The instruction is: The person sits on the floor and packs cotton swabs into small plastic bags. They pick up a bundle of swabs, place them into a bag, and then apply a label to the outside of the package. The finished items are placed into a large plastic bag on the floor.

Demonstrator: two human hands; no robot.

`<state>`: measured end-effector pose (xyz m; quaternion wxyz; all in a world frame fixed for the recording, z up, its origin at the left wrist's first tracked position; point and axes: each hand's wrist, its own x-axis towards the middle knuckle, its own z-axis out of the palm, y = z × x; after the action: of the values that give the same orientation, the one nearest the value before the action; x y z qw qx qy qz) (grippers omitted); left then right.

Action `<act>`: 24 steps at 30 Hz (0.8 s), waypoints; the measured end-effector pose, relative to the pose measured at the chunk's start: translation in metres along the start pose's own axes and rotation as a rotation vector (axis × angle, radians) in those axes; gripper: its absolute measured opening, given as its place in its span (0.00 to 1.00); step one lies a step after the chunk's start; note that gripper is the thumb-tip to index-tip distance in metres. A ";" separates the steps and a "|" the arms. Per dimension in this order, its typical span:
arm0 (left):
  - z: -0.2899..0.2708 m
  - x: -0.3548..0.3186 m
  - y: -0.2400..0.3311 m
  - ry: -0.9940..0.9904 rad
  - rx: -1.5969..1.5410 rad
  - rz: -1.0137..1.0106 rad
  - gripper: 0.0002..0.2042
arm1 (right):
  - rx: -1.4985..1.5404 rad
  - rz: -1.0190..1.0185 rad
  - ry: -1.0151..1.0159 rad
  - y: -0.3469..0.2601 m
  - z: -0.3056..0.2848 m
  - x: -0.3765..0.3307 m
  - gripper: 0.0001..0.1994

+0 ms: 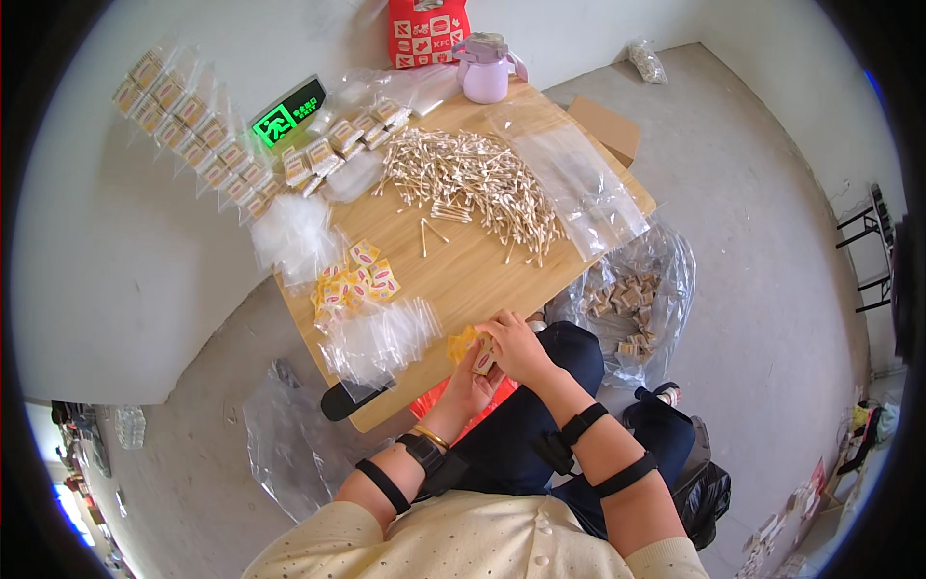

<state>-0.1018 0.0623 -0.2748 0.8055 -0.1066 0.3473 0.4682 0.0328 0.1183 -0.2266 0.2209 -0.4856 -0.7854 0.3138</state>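
Note:
Close above my lap, at the table's near edge, my left hand (470, 393) is closed around small yellow-and-white printed cards (482, 359); whether they are loose or folded is too small to tell. My right hand (517, 349) meets it from the right, fingers bent and pressed on the top of the same cards. On the table to the left lie a loose heap of similar yellow-and-white cards (359, 280) and a fanned stack of clear plastic sleeves (381, 338). A large pile of cotton swabs (473, 183) covers the table's middle, with a few lying apart.
Filled small packs (193, 135) stand in rows at the far left, near a green-lit sign (289, 111). A lilac jug (484, 69) and a red bag (424, 34) are at the back. Clear bags (579, 183) cover the right edge; a plastic-lined container (627, 299) holds small packs beside my knee.

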 end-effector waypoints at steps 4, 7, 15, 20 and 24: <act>-0.006 -0.004 0.000 0.002 0.088 0.012 0.17 | -0.041 -0.036 0.042 0.001 0.002 -0.001 0.18; -0.014 -0.006 0.000 -0.052 0.066 -0.020 0.17 | 0.040 -0.054 0.024 -0.002 0.008 -0.004 0.17; 0.000 -0.027 0.002 0.008 0.356 0.140 0.20 | 0.047 -0.114 0.098 -0.021 0.002 -0.017 0.16; 0.013 -0.049 0.025 0.001 0.510 0.297 0.21 | 0.363 0.010 0.099 -0.041 -0.005 -0.006 0.16; 0.041 -0.070 0.072 0.053 0.575 0.298 0.22 | 0.648 0.117 0.186 -0.045 -0.008 0.006 0.14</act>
<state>-0.1646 0.0736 -0.1874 0.7158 0.1652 0.4981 0.4607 0.0073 0.1106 -0.1884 0.4162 -0.4609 -0.5922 0.5136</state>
